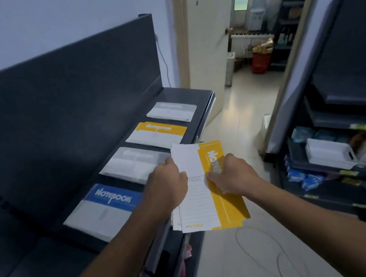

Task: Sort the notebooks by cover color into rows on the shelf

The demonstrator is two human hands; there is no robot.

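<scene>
Both hands hold a small stack of notebooks in the air just off the shelf's front edge; the top one has a yellow band and a white panel. My left hand grips the stack's left edge and my right hand pinches the yellow band. On the dark shelf lie several notebooks in a line: a blue one nearest, a grey one beyond it, a yellow one, then another grey one at the far end.
The shelf's tall dark back panel rises on the left. A second shelving unit with a white bin and packaged goods stands to the right. Between them runs a tiled aisle leading to an open doorway.
</scene>
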